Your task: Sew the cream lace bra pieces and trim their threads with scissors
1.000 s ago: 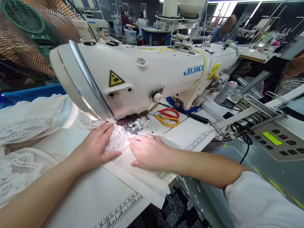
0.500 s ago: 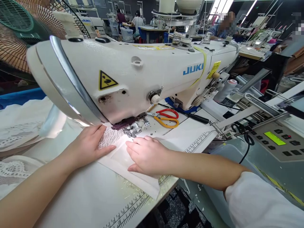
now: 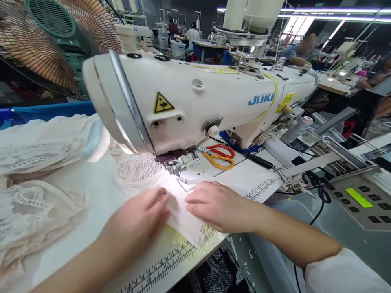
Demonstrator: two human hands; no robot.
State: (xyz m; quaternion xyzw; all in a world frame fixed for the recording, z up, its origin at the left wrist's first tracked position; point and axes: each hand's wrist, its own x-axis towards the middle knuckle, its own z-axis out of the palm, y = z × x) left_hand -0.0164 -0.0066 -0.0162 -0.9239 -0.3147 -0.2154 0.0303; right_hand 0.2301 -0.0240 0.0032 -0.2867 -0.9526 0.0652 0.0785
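Observation:
White fabric [image 3: 183, 221] lies under the needle area of a white sewing machine [image 3: 189, 106], with a lace section [image 3: 137, 167] to its left. My right hand [image 3: 218, 205] grips the fabric's right edge, fingers pressed together, just in front of the presser foot [image 3: 177, 167]. Blurred by motion, my left hand [image 3: 142, 215] is over the left part of the fabric; whether its fingers hold the cloth cannot be made out. Thread snips with red and yellow handles [image 3: 218, 160] rest on the machine bed behind my right hand.
More lace garment pieces [image 3: 39, 195] spread over the table's left side. A black-handled tool [image 3: 259, 160] lies behind the snips. Ruler markings [image 3: 171, 266] run along the front edge. A control panel [image 3: 360, 199] stands right, a fan [image 3: 51, 24] back left. Other people work farther back.
My left hand has left the lace by the needle and come nearer to me and rightward over the fabric. My right hand has shifted slightly right. The camera view has turned left.

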